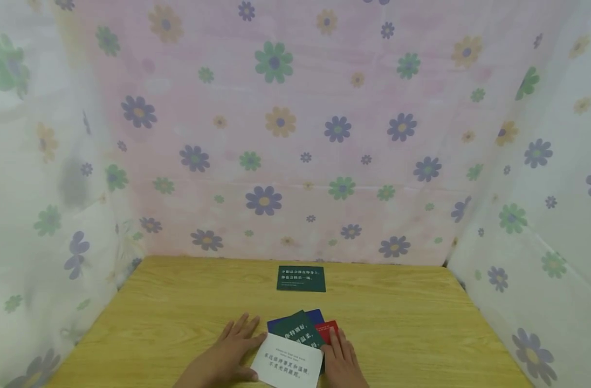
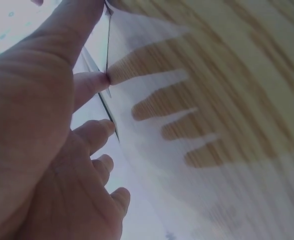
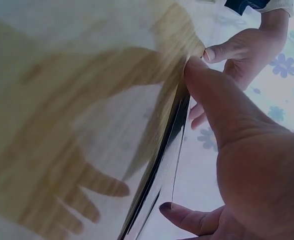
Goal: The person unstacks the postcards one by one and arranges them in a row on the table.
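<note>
Several printed cards lie in a fanned, overlapping stack near the front of the table. A white card (image 1: 287, 362) with dark lettering is on top. Under it a dark green card (image 1: 295, 327), a blue card (image 1: 279, 324) and a red card (image 1: 328, 326) stick out. My left hand (image 1: 227, 349) lies at the stack's left side, fingers extended, thumb and index fingertip at the white card's edge. On the other side my right hand (image 1: 343, 358) touches the cards' right edge with straight fingers. In the right wrist view, the cards (image 3: 172, 137) appear edge-on beside the thumb.
Farther back on the wood-grain table (image 1: 189, 291) lies a separate dark green card (image 1: 301, 279) with white lettering. A flowered curtain (image 1: 295, 145) stands behind the table and along both sides.
</note>
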{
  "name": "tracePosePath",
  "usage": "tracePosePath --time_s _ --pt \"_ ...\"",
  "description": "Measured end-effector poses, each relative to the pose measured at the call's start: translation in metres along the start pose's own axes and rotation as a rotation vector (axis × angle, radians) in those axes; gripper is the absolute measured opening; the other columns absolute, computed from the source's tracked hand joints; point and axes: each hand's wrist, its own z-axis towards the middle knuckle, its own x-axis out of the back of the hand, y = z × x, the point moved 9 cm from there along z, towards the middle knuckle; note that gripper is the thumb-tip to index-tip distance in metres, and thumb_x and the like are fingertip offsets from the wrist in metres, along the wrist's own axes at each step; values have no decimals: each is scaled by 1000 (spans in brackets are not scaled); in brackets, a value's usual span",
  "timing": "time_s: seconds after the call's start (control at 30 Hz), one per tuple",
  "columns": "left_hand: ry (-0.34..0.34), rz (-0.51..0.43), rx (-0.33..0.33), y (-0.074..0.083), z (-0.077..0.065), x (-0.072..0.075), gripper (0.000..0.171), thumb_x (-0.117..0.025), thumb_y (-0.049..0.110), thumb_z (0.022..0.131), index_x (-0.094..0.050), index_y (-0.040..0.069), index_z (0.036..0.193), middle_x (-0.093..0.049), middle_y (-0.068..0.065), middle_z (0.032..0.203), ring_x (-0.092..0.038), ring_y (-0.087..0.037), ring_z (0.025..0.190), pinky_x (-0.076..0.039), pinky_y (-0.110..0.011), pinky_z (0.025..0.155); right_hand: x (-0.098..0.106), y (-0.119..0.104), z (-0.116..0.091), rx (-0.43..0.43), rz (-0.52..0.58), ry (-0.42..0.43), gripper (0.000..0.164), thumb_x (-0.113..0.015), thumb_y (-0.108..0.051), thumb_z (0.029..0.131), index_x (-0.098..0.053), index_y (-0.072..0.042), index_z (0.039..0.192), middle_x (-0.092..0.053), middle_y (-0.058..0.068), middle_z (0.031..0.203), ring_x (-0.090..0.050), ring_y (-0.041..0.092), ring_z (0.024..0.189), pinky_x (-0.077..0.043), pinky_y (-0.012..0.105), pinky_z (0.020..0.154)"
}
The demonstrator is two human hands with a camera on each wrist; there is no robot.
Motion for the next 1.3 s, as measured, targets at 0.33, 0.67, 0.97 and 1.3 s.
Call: tracePosePath --time_s 0.33,0.67,0.97,1.3 --pt "10 -64 -31 -5 -1 2 95 -86 49 73 -48 14 153 -30 -14 166 -13 -46 154 -10 -69 122 4 1 1 33 11 9 89 -91 -52 64 -53 -5 129 -34 29 158 -23 54 147 -24 72 116" --pt "3 -120 -75 -7 -3 2 109 -90 50 61 -47 10 152 -24 -14 168 -7 -45 155 -5 -66 123 9 0 0 62 58 16 91 -92 -47 63 -52 -8 135 -31 28 161 -20 55 148 -22 76 114" --pt "37 -135 -138 -8 -6 7 112 -89 54 62 -43 11 155 -26 -16 167 -10 -48 154 -9 -70 120 12 3 -2 120 103 21 99 -86 -62 68 -49 -5 141 -28 30 161 -18 57 148 -21 79 113" --pt "102 -206 -210 -3 -11 14 110 -85 58 68 -42 5 154 -27 -21 165 -11 -55 151 -11 -78 114 27 -3 -10 229 109 90 98 -90 -52 69 -50 -1 142 -32 32 159 -24 58 145 -27 79 109"
